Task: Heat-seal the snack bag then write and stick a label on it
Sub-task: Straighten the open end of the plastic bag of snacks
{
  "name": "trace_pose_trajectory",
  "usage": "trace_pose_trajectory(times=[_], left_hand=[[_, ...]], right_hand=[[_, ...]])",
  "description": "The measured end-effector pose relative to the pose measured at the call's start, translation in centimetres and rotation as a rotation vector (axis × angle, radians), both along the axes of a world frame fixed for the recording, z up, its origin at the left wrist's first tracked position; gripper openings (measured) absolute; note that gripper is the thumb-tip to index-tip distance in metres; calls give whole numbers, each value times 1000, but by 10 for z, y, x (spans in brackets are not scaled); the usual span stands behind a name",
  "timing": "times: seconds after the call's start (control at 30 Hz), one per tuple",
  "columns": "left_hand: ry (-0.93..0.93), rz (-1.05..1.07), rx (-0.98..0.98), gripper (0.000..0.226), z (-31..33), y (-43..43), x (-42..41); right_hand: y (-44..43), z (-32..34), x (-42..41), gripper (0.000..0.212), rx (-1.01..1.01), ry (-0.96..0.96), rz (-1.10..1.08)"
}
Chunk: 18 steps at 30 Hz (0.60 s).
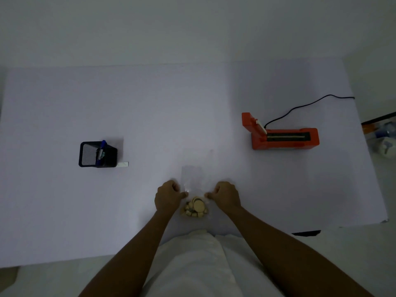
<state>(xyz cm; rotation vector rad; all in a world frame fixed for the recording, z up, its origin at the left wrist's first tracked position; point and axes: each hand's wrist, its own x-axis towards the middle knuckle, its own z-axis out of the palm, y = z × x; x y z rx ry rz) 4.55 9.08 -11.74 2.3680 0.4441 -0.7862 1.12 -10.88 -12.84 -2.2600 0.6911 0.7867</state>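
- Dimly lit scene; white tabletop (192,108) seen from above, person at its 6 o'clock edge, both bare forearms reaching in.
- Snack bag (196,185): clear plastic, lying flat on the tabletop at 6 o'clock, just in front of the person. Its empty upper part points toward 12 o'clock; hard to trace against the white surface.
- Snacks (196,207): pale round and square pieces bunched in the bag's near end, between the two wrists.
- Left hand (169,197): fingers curled in, thumb and fingertips pinched on the bag's left edge just above the snacks.
- Right hand (225,195): same curled posture, pinched on the bag's right edge, level with the left hand.
- Heat sealer (282,135): orange, at 2 o'clock, well apart from the bag. Its hinged arm stands raised at the left end, leaving the dark sealing strip exposed along the top.
- Black cord (300,107): runs from the heat sealer's back toward the tabletop's right edge at 2 o'clock.
- Mesh pen holder (97,154): black, at 9 o'clock, well apart from the bag, tilted in view from the wide lens.
- Blue marker (101,152): stands in the pen holder, cap end up.
- Label (123,164): small white strip flat on the tabletop, touching or just beside the pen holder's right base; cannot tell which.
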Motion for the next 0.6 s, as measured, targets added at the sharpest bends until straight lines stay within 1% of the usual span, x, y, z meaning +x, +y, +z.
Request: trace_pose_trajectory(times=[0.1, 0.17, 0.23, 0.27, 0.33, 0.43, 0.47, 0.53, 0.6], left_hand=[[13, 4, 4, 38, -2, 0, 1], [19, 6, 0, 39, -3, 0, 2], [17, -2, -1, 39, -4, 0, 2], [13, -10, 0, 39, -4, 0, 3], [5, -21, 6, 38, -4, -1, 2], [6, -11, -5, 39, -5, -1, 3], [10, -5, -18, 39, -6, 0, 4], [11, 3, -52, 38, -8, 1, 5], [-18, -30, -100, 30, -10, 1, 3]], right_hand=[[-6, -2, 1, 40, 37, -24, 29], [-7, 0, 2, 30, 38, -87, 93], [-3, 1, 4, 13, 41, -230, 251], [1, -1, 4, 12, 65, -332, 368], [2, -8, 2, 20, 106, -478, 600], [-8, -17, 3, 31, 144, -480, 848], [-13, -19, 4, 35, 148, -459, 887], [-18, -18, 6, 37, 145, -433, 941], [-19, -19, 8, 39, 161, -446, 961]])
